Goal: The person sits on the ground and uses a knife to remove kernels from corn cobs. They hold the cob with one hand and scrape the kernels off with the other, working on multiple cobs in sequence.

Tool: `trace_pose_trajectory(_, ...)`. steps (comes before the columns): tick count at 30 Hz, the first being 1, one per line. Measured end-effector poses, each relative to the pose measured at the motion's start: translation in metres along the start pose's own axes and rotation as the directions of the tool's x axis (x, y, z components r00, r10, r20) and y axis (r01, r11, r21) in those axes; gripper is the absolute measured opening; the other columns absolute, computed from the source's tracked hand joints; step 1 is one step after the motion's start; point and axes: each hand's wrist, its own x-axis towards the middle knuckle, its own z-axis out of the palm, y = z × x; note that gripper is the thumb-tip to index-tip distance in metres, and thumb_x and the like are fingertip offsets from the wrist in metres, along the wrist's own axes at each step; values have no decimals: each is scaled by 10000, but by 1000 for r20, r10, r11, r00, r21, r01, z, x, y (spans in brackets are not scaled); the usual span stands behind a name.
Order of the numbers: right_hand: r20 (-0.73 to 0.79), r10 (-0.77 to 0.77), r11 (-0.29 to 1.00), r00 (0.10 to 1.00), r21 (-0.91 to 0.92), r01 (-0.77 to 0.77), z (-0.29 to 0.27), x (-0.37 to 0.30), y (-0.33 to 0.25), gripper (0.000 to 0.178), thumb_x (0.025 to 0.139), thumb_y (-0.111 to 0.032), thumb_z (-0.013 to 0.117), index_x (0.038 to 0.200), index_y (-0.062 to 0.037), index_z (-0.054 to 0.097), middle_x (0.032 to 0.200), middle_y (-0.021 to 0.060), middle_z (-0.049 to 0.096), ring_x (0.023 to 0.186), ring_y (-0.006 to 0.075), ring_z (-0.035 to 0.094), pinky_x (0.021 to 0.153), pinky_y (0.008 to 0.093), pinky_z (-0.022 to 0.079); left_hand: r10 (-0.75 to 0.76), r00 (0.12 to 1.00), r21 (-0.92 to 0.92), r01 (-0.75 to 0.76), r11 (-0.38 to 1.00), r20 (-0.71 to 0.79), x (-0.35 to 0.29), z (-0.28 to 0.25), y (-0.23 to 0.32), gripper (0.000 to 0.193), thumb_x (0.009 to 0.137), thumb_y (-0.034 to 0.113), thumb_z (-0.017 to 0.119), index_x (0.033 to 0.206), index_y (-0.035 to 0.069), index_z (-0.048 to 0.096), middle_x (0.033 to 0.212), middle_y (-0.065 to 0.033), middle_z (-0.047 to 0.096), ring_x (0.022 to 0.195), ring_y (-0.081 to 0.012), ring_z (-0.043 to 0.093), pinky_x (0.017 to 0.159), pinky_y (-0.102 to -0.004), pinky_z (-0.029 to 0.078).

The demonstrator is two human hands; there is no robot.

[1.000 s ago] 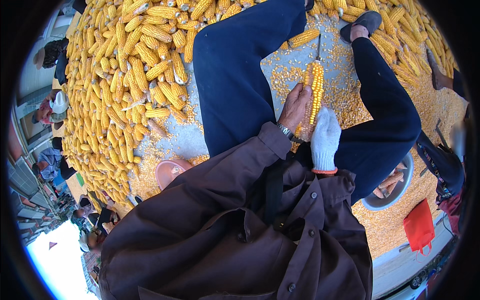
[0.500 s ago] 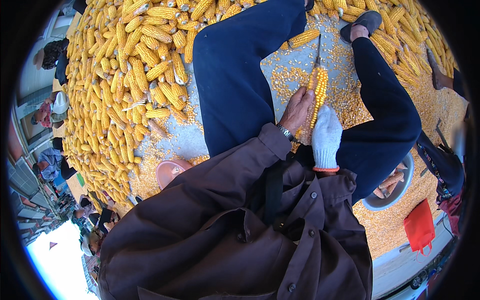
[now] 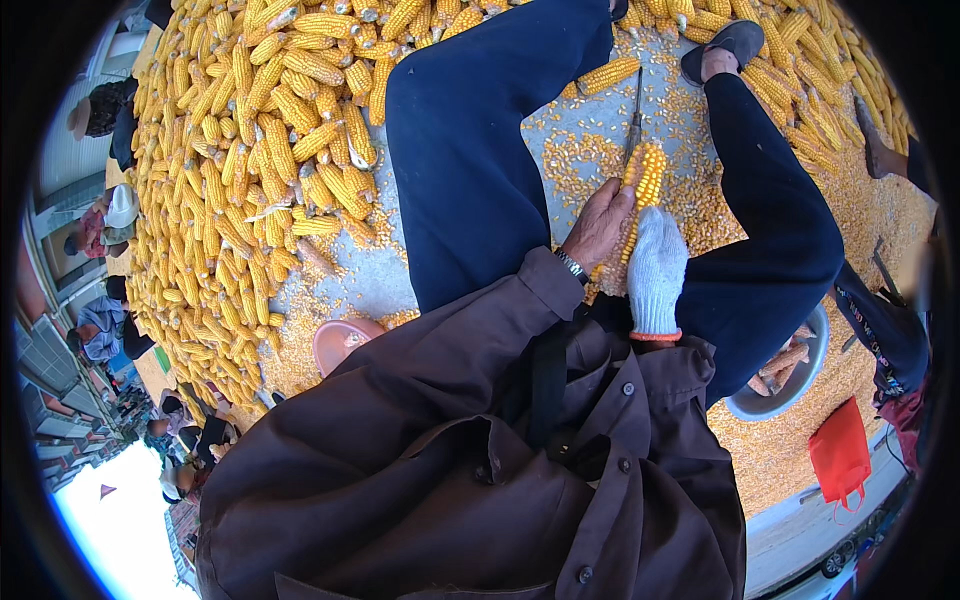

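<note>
Head view: we have our bare left hand (image 3: 602, 222) clamped on a long yellow corn cob (image 3: 650, 172); the cob slants between our hands, its tip standing out beyond the grip, its lower part partly covered; our right hand in a white knitted glove (image 3: 656, 268) rests against its right side, fingers hidden, so we cannot tell whether they close; a thin dark metal rod (image 3: 638, 100) lies just beyond the grip; a broad heap of yellow cobs (image 3: 228, 190) spreads well to its left.

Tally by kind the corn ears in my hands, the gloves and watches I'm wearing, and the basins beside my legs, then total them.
Corn ear: 1
White glove: 1
Watch: 1
Pink basin: 1
Grey basin: 1
Total: 5
</note>
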Motion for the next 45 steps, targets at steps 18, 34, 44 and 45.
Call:
trace_pose_trajectory(18,-23,16,999,1000,-49,-17,-2,6,-3,367,975,-335,445,931,-1,590,836,241,616,797,431,594,675,468,457,6,999,66,-8,998,33,-7,4,9,365,1017,321,394,1075,-29,478,831,-60,485,775,-137,432,725,-309,401)
trace_pose_trajectory(34,-46,-37,999,998,35,39,-2,9,2,390,983,-320,456,913,40,589,810,232,596,748,395,579,658,431,439,-123,987,194,101,976,102,-6,1,2,732,985,462,406,1388,-131,263,1331,-281,462,1224,-291,480,987,-318,381)
trace_pose_trajectory(44,-107,-30,993,994,109,41,-2,7,11,368,977,-268,459,1072,58,602,963,231,646,894,368,629,753,407,483,-64,989,132,47,990,130,-8,2,10,598,1007,382,397,1338,-112,341,1037,-147,561,917,-196,528,828,-286,430)
trace_pose_trajectory(45,-84,-41,996,996,80,48,-2,7,11,369,977,-266,457,1069,61,602,963,233,645,891,369,628,753,408,485,-90,985,197,60,978,147,-10,1,12,600,1006,385,396,1337,-112,342,1050,-160,565,932,-201,537,830,-291,433)
